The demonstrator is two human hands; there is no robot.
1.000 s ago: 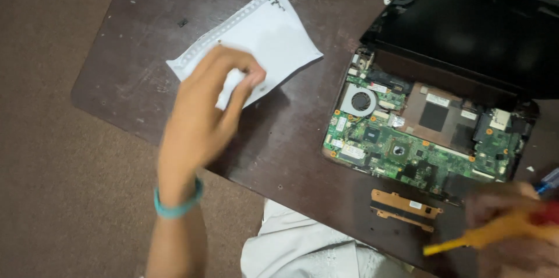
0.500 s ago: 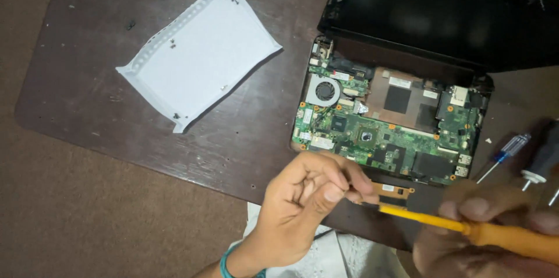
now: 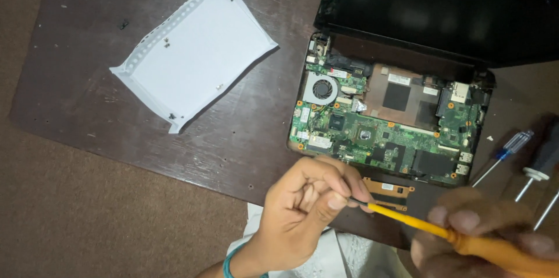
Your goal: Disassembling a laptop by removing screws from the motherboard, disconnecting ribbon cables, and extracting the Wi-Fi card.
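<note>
An opened small laptop lies on the dark wooden table (image 3: 244,138), its green circuit board (image 3: 384,132) with a round fan (image 3: 324,88) bared and the black screen lid (image 3: 442,10) folded back. My right hand (image 3: 483,234) grips a yellow-handled screwdriver (image 3: 466,243) at the bottom right. Its shaft runs left to my left hand (image 3: 308,208), whose fingertips pinch the tip just below the board's front edge, beside an orange flat part (image 3: 389,187).
A white sheet of paper (image 3: 195,50) with a few small screws on it lies at the table's upper left. Two more screwdrivers, a blue-handled one (image 3: 509,147) and a black-handled one (image 3: 544,158), rest at the right edge. Brown floor surrounds the table.
My left hand left the white paper and came down to the screwdriver's tip by the laptop's front edge. It has barely moved in the last half second.
</note>
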